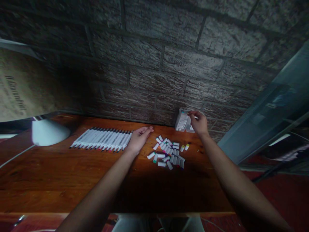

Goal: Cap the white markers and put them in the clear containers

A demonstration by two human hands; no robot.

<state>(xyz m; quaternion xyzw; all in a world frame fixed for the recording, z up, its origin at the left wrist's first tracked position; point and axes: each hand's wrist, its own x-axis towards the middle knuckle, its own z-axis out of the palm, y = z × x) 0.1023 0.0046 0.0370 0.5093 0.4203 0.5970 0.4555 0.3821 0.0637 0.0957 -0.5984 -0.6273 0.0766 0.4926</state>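
Note:
My left hand (140, 139) rests on its side on the table, fingers loosely stretched out and nothing visible in them. It lies against the right end of a row of white markers (103, 139) with dark tips, set side by side without caps. My right hand (199, 122) is at a clear plastic box (181, 122) with a white label, its thumb and fingers pinched at the top. What they pinch is too small to make out. Between my hands, nearer me, lies a loose heap of white marker caps (161, 164) with coloured ends. Two yellow-ended caps (187, 147) lie apart at the right.
A lamp with a white base (49, 132) and a printed brown shade (26, 83) stands at the left of the wooden table (60, 180). A stone-block wall (145, 48) rises behind. A grey metal frame (256, 109) is at the right edge.

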